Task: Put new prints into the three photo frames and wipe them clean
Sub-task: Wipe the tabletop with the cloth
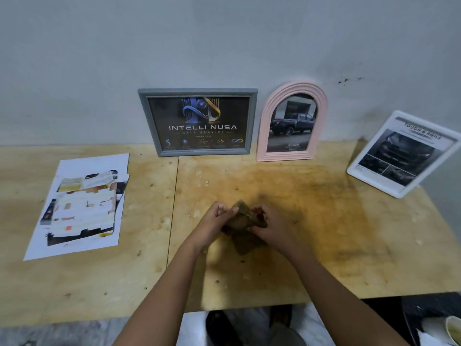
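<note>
Head view, looks like the wiping step: left grip [215, 221] and right grip [268, 224] both clutch a brown cloth [245, 242] between them, 3 filled photo frames [147, 121] stand beyond, so next that cloth needs carrying up to 1.

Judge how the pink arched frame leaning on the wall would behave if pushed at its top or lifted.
The pink arched frame stands tall on a narrow base, leaning on the wall, so a forward nudge would probably tip it flat. Its ridged rim looks rigid, so it would likely stay stiff when lifted. Whether its front is breakable glass cannot be told.
</note>
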